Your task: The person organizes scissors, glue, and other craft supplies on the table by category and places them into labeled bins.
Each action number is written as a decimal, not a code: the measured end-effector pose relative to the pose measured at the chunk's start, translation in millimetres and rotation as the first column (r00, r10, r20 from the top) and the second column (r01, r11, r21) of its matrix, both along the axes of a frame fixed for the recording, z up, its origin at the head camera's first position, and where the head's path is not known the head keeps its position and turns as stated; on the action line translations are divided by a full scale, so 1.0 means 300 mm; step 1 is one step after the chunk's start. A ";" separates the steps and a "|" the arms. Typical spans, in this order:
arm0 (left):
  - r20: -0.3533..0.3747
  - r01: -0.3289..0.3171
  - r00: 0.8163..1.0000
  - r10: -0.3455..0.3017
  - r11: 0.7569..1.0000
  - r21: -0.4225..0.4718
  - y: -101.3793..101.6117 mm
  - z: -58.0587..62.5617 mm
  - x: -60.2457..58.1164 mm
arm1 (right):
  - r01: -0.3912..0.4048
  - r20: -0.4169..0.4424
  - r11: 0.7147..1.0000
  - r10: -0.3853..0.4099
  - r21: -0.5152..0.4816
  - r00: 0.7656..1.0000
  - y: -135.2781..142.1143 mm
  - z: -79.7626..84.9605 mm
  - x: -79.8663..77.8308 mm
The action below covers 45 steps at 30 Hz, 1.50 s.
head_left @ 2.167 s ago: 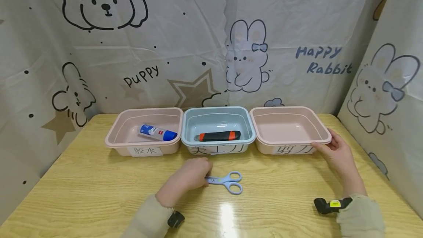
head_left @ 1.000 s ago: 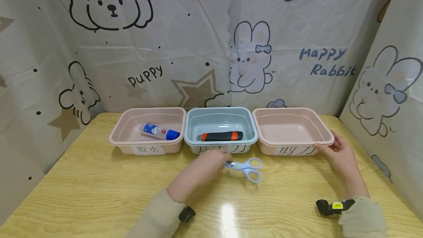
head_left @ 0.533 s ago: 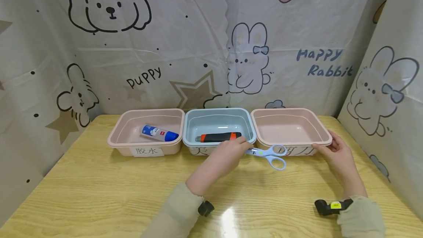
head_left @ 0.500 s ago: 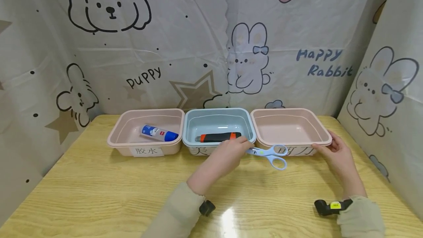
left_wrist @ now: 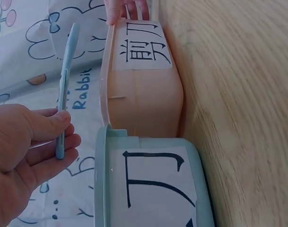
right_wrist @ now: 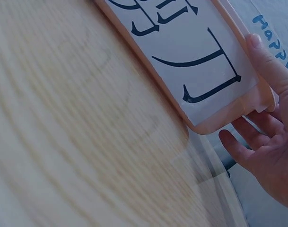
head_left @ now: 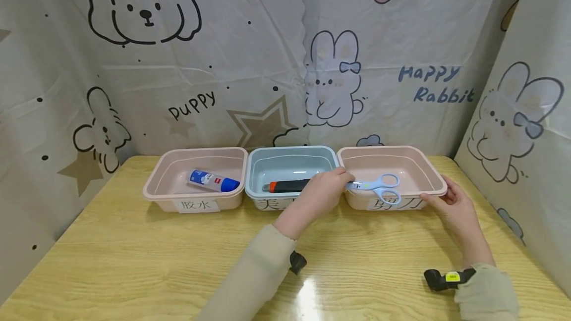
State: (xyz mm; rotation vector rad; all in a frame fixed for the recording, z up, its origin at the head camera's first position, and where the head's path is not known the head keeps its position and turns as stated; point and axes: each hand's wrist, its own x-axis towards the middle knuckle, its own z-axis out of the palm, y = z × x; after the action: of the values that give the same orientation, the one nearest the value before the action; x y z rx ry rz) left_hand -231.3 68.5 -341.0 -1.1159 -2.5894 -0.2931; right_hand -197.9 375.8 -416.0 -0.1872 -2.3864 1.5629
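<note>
My left hand (head_left: 325, 189) pinches a pair of light blue scissors (head_left: 376, 186) by the blade end, handles pointing right. In the head view the scissors overlap the front rim of the right pink bin (head_left: 403, 172); the left wrist view has the scissors (left_wrist: 64, 87) edge-on, above the level of the rims, between thumb and fingers. My right hand (head_left: 459, 214) holds that bin's front right corner. In the right wrist view its thumb (right_wrist: 266, 59) lies along the rim and the other fingers are round the end of the labelled bin (right_wrist: 219, 116).
A blue bin (head_left: 292, 155) in the middle holds a black and orange utility knife (head_left: 287, 186), partly behind my left hand. The left pink bin (head_left: 167, 172) contains a blue-capped glue bottle (head_left: 214, 181). All three stand in a row on the wooden table (head_left: 156, 261), before a printed cloth (head_left: 250, 63).
My left hand has lifted the scissors from the table and carried them right and up to the right pink bin's front rim. My right hand has stayed on that bin's corner.
</note>
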 end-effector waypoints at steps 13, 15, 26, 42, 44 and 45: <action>0.170 -0.108 0.980 0.099 0.993 0.045 0.148 -0.018 -0.092 | -0.005 0.016 1.000 0.005 0.003 1.000 0.000 0.006 0.001; 0.164 -0.110 0.981 0.105 0.994 0.019 0.167 -0.029 -0.100 | -0.004 0.014 1.000 0.003 0.012 1.000 -0.004 0.007 0.002; 0.144 -0.151 0.977 0.154 0.988 -0.032 0.220 -0.066 -0.124 | 0.001 0.028 0.999 -0.003 0.054 1.000 -0.002 0.001 -0.003; 0.195 -0.088 0.975 0.103 0.993 -0.081 0.189 -0.058 -0.105 | -0.001 0.073 0.997 -0.004 0.071 0.997 -0.005 0.010 0.002; 0.192 -0.082 0.977 0.097 0.993 -0.082 0.174 -0.053 -0.091 | -0.016 0.078 0.998 0.011 0.066 0.997 -0.002 0.011 0.004; 0.185 -0.076 0.979 0.088 0.994 -0.076 0.165 -0.052 -0.084 | -0.025 0.080 0.997 0.019 0.069 0.997 0.000 0.013 0.005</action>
State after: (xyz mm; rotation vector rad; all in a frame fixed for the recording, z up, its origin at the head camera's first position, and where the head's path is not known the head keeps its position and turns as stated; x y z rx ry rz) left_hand -256.4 118.1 -356.7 -1.0459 -2.8232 -0.3069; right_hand -196.5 375.9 -412.0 -0.2127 -2.5082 1.5048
